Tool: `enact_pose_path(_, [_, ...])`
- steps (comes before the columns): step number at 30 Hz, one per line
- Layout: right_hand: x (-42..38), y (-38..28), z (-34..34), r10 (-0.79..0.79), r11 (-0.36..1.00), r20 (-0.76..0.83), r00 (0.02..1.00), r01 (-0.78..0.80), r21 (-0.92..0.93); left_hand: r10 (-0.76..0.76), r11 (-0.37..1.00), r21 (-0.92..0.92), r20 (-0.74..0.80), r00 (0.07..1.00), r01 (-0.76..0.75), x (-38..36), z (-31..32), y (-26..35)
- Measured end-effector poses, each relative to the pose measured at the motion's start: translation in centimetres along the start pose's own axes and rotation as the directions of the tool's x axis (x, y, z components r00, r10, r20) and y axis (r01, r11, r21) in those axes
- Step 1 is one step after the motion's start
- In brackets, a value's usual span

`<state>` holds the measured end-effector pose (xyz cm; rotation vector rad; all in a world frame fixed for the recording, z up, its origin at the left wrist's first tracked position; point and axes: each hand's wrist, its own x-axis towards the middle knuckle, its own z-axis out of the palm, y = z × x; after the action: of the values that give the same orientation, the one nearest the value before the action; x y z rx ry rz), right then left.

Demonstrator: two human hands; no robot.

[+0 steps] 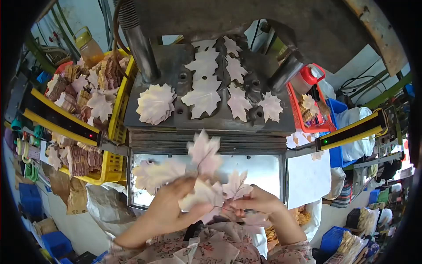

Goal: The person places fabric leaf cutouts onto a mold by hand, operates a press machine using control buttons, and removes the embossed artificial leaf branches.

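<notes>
From my distant seat, I look down on both hands working close together, low in the head view, just in front of the body. My left hand [169, 211] is curled closed around a leaf cluster [198, 194], its thumb laid along the near side. My right hand [263, 206] has thumb and forefinger pinched at the base of a pink leaf [236, 184], which lies between the hands but nearer the right one. That leaf's long axis runs mostly away from me, base at my right fingertips and lobes toward the press block [176, 125], while a thin dark stem [222, 207] crosses roughly sideways from the left hand's side to the right fingers. A taller leaf [205, 154], blurred, rises beyond the left hand. Pale yellow leaves [160, 173] show past its knuckles; I cannot tell whether it holds them. On the block, a leaf stack [156, 104] sits at the left and a single leaf [270, 107] at the right
</notes>
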<state>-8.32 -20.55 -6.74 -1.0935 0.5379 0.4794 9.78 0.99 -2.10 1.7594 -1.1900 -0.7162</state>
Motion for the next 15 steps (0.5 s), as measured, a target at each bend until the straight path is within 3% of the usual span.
enact_pose_path(1, [-0.5, 2.1, -0.5, -0.148, 0.950, -0.129, 0.981, 0.104, -0.295, 0.016, 0.975, 0.223, -0.038, 0.999, -0.007, -1.6, 0.6, -0.6])
enact_pose_path(2, [-1.1, 3.1, -1.4, -0.325, 0.803, -0.208, 0.923, 0.153, -0.576, -0.238, 0.923, 0.348, 0.179, 0.955, 0.165, -3.9, -0.3, -1.3])
enact_pose_path(3, [-1.8, 2.8, -2.5, -0.331, 0.797, -0.203, 0.921, 0.158, -0.583, -0.492, 0.820, 0.491, 0.346, 0.799, 0.293, -5.6, -1.5, -1.6])
enact_pose_path(4, [-3.0, 2.2, -2.7, -0.379, 0.737, -0.303, 0.874, 0.087, -0.670, -0.496, 0.821, 0.485, 0.348, 0.796, 0.300, -5.7, -2.6, -1.1])
enact_pose_path(5, [-4.2, 1.7, -2.1, -0.421, 0.678, -0.390, 0.819, -0.002, -0.735, -0.459, 0.866, 0.375, 0.334, 0.823, 0.331, -5.3, -4.1, -0.1])
enact_pose_path(6, [-4.5, 0.6, -1.4, -0.409, 0.682, -0.385, 0.827, -0.003, -0.731, -0.423, 0.898, 0.264, 0.305, 0.853, 0.351, -4.4, -5.5, 0.4])
enact_pose_path(8, [-3.3, -3.7, -0.1, -0.626, 0.672, -0.384, 0.679, 0.220, -0.707, -0.160, 0.961, 0.220, -0.062, 0.985, 0.170, 0.0, -6.3, -0.3])
enact_pose_path(9, [-2.4, -4.6, 0.6, -0.632, 0.667, -0.383, 0.674, 0.222, -0.711, 0.282, 0.942, 0.270, -0.309, 0.908, -0.201, 4.8, -6.2, -0.4])
enact_pose_path(10, [-1.3, -5.5, 1.6, -0.694, 0.592, -0.320, 0.645, 0.259, -0.763, 0.329, 0.927, 0.302, -0.373, 0.868, -0.221, 8.6, -6.7, 0.2])
enact_pose_path(11, [-0.4, -6.2, 2.3, -0.749, 0.510, -0.251, 0.613, 0.291, -0.809, 0.501, 0.824, 0.471, -0.348, 0.793, -0.315, 12.5, -7.4, -0.7])
enact_pose_path(12, [0.2, -6.7, 2.5, -0.795, 0.423, -0.178, 0.580, 0.320, -0.848, 0.507, 0.826, 0.460, -0.355, 0.786, -0.325, 16.0, -7.6, -1.6])
enact_pose_path(15, [-0.2, -3.5, 2.0, -0.744, 0.478, -0.198, 0.638, 0.301, -0.825, 0.509, 0.820, 0.479, -0.357, 0.783, -0.314, 20.7, -7.7, -3.1])
